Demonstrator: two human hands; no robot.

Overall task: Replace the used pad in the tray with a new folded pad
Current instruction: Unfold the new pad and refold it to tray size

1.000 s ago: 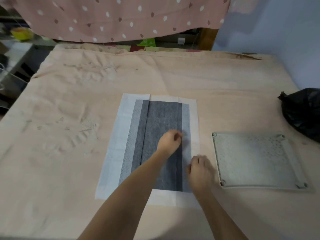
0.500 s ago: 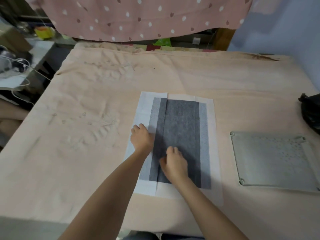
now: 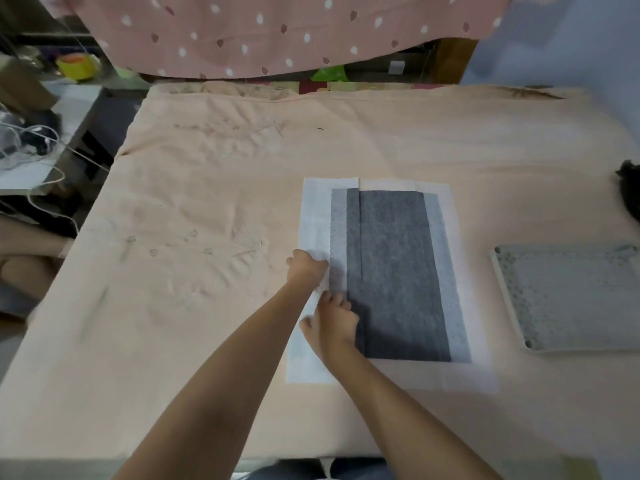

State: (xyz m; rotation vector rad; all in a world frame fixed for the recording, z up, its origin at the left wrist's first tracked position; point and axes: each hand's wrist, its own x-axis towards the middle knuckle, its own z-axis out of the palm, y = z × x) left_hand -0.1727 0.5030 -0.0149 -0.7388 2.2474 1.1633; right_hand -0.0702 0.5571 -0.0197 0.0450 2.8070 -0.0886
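1. Pad (image 3: 391, 271) lies flat on the peach-covered worktop (image 3: 207, 202), its long axis running away from us, dark grey core in the middle and white border all round. Its left flap is already partly turned in, showing as a white strip with a step at the far edge.

2. Tray (image 3: 568, 299) sits to the right of the pad, apart from it, and looks empty of any pad.

3. Our left hand (image 3: 306, 268) rests on the pad's left white margin, about halfway along its length, fingers curled as if pinching the edge; we cannot tell for certain whether it has hold of it.

4. Our right hand (image 3: 334, 323) lies just nearer to us on the same left margin, fingers bent and pressing down, holding nothing we can make out.

5. We judge the fold runs along the long axis: both hands are at the left edge, the core lies to their right, so the flap would travel rightward. The left hand is the nearer to mid-length.
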